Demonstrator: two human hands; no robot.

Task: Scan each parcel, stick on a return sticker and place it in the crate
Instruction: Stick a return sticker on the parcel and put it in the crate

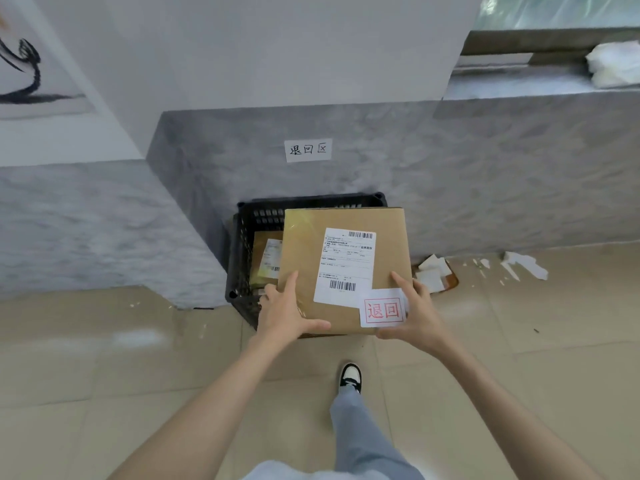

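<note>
Two parcels [301, 244] [265, 236], one crate [239, 261], one return sticker [382, 309], two hands [284, 313] [417, 315], seemingly two shipping labels [346, 268] [272, 254].

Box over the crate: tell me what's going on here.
A person holds the box in both hands, left hand and right hand gripping its near corners, over the black crate on the floor. The box already carries a label and a red return sticker. Another parcel lies in the crate.
</note>
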